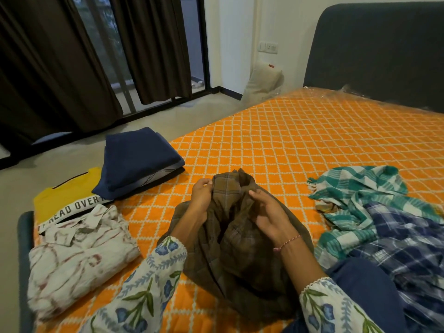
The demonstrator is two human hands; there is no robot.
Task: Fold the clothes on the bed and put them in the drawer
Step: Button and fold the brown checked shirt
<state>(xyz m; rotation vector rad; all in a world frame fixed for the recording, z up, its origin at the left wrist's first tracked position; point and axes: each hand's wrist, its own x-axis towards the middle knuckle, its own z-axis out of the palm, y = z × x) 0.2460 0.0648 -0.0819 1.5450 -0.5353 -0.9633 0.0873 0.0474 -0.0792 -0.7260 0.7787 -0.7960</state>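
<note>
both hands gripped a crumpled brown plaid shirt (240, 236) at mid-bed: left hand (200, 198) pinching its upper edge, right hand (269, 212) curled into the folds. three folded pieces lay left near the bed (288, 140) edge: a navy stack (137, 159), a yellow tee (64, 200), a cream shirt (79, 255). two loose checked cloths, teal (355, 195) and blue (403, 248), lay right. the quilted orange cover beyond was open.

Dark curtains (60, 68), wall switch (268, 47), perhaps a cushion (263, 81).
</note>
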